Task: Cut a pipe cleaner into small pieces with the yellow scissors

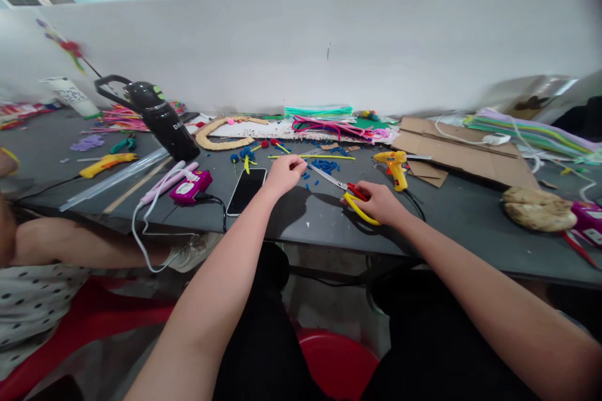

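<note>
My right hand (379, 202) is closed round the red and yellow handles of a pair of scissors (330, 178), whose blades point left. Just left of the blade tips, my left hand (285, 174) is closed in a pinch; whatever its fingertips hold is too small to make out. Small cut blue pieces (329, 166) lie scattered behind the blades. A thin yellow-green stem (324, 157) lies behind both hands. Blue pompom-like pieces (246, 154) with yellow strips rest to the left, near a phone (246, 191).
A yellow glue gun (397, 166) with a cord stands right of my hands. Cardboard (465, 150) lies behind it. Left are a black bottle (162, 119), a purple box (192, 188) and a looped white cable (134, 232). Another person's leg (94, 243) shows at far left.
</note>
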Motion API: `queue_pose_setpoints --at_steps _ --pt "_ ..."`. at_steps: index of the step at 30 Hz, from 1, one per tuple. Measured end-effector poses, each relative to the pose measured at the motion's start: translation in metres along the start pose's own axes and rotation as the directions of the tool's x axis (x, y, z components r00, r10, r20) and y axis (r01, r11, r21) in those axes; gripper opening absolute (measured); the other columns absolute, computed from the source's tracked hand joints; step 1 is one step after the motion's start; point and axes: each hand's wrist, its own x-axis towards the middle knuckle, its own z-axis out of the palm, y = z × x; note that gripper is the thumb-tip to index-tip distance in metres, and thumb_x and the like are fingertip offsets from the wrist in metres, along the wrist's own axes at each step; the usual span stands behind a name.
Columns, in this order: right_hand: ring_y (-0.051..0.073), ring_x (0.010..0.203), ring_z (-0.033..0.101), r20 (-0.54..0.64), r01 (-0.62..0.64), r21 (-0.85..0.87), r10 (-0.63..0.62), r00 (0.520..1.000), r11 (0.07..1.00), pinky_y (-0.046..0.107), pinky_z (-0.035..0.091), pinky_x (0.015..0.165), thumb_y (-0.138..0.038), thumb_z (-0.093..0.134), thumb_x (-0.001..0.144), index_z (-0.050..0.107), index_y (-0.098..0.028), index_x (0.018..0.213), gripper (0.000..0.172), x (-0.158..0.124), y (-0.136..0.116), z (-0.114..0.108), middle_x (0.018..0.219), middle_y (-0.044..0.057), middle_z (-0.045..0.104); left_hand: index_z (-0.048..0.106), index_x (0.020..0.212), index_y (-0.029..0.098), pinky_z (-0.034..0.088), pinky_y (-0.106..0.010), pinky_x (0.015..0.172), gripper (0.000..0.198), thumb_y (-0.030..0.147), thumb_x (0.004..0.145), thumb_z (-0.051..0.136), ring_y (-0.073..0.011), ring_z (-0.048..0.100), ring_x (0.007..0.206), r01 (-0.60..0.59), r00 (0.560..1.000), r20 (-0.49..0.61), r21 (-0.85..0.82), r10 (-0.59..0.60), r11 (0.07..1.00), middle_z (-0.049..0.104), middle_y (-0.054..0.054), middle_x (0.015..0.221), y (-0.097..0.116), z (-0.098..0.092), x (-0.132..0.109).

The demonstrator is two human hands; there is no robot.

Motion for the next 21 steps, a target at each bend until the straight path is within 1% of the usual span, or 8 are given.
queue_pose_setpoints --at_steps 7,12,17,21 --pt "0.013 0.058 0.039 -0.007 0.003 -0.021 -0.003 1.0 1.0 0.028 0.029 0.055 -0.066 0.062 0.077 0.049 -0.022 0.068 0.047 0.0005 -0.0001 0.0008 0.061 -0.003 0.05 0.064 0.071 0.016 0.037 -0.027 0.061 0.024 0.036 0.082 0.055 -0.0149 0.049 0.061 0.002 1.0 -0.002 0.023 -0.002 1.0 0.061 -0.003 0.065 0.0015 -0.001 -0.0007" --pt "0.013 0.058 0.04 -0.004 0.0 -0.034 0.0 1.0 0.999 0.028 0.029 0.055 -0.068 0.061 0.077 0.05 -0.022 0.069 0.048 0.0011 0.0002 0.0008 0.061 -0.002 0.051 0.065 0.071 0.015 0.037 -0.027 0.06 0.024 0.035 0.082 0.055 -0.0148 0.049 0.06 0.003 1.0 -0.006 0.027 -0.002 1.0 0.061 -0.003 0.065 0.0006 -0.0002 -0.0003" --pt "0.013 0.058 0.04 -0.01 0.011 -0.049 -0.011 1.0 0.999 0.028 0.028 0.055 -0.068 0.06 0.077 0.049 -0.022 0.067 0.048 0.0022 0.0025 0.0018 0.06 -0.002 0.051 0.065 0.072 0.015 0.039 -0.028 0.061 0.022 0.033 0.082 0.056 -0.0155 0.052 0.062 0.007 1.0 -0.002 -0.004 -0.007 1.0 0.062 -0.003 0.066 -0.0029 0.0013 0.0012" --pt "0.014 0.059 0.042 -0.035 -0.019 -0.011 0.018 0.999 1.0 0.028 0.03 0.055 -0.066 0.062 0.076 0.052 -0.022 0.07 0.046 0.0023 0.0046 0.0038 0.062 -0.001 0.053 0.064 0.07 0.015 0.039 -0.027 0.061 0.022 0.033 0.082 0.056 -0.0153 0.053 0.062 -0.005 1.0 0.002 -0.019 0.005 1.0 0.062 -0.003 0.066 -0.0035 0.0011 0.0017"
